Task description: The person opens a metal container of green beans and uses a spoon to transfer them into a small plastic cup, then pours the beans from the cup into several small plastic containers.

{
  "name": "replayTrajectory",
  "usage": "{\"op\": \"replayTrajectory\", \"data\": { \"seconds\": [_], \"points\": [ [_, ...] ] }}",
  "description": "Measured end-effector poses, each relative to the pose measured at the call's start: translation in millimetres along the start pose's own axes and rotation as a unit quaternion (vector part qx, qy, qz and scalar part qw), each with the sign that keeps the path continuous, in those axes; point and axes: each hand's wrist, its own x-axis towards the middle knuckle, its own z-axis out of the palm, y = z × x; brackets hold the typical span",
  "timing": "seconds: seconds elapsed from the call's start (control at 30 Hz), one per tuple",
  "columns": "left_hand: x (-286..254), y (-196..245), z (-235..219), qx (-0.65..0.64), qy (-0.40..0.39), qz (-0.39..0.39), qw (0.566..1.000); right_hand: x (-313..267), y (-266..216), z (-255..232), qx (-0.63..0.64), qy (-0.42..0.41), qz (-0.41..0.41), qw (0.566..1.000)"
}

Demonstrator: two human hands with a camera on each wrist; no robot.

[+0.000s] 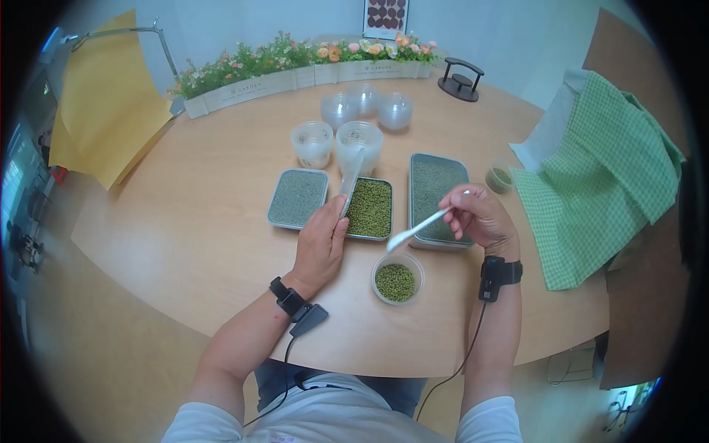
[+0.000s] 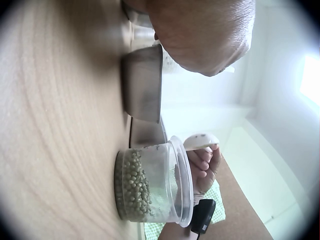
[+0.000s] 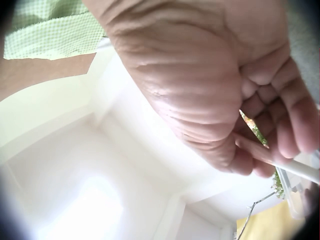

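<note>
Right hand (image 1: 480,214) pinches white spoon (image 1: 402,238) near mung-bean cup (image 2: 160,182); left hand (image 1: 321,240), apart, grips translucent lid (image 1: 351,179) beyond it. Keep spoon level, tip inside cup's rim.

Right hand (image 3: 210,85) pinches handle (image 3: 302,170) (white)

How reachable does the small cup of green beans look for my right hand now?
Probably yes: the right hand holds a spoon near the cup, which looks uncovered, and nothing seems to stand between them. Grasping the cup itself might mean putting the spoon down.
</note>
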Motion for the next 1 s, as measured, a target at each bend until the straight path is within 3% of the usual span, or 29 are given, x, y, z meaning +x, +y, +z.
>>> {"op": "replayTrajectory", "data": {
  "seconds": [0.07,0.17,0.4,0.77,0.9,1.0],
  "points": [
    [0.3,0.7,-0.4,0.003,0.004,-0.001,1.000,5.6,0.6,7.9,0.013,0.067,-0.047,0.997],
    [0.2,0.0,-0.1,0.002,0.001,-0.002,1.000,16.0,6.5,19.6,-0.033,0.100,-0.068,0.992],
    [0.2,-2.4,1.3,0.003,0.003,0.013,1.000,32.9,28.1,42.1,-0.078,0.090,-0.032,0.992],
    [0.4,-1.5,0.7,0.004,0.000,0.008,1.000,37.7,31.4,49.6,-0.173,0.212,-0.159,0.949],
    [0.6,-1.7,0.6,0.003,-0.003,0.006,1.000,39.4,38.0,57.1,-0.228,0.225,-0.155,0.934],
    [0.1,-0.6,-0.1,-0.003,-0.007,-0.004,1.000,42.0,43.1,57.4,-0.189,0.196,-0.095,0.958]
  ]
}}
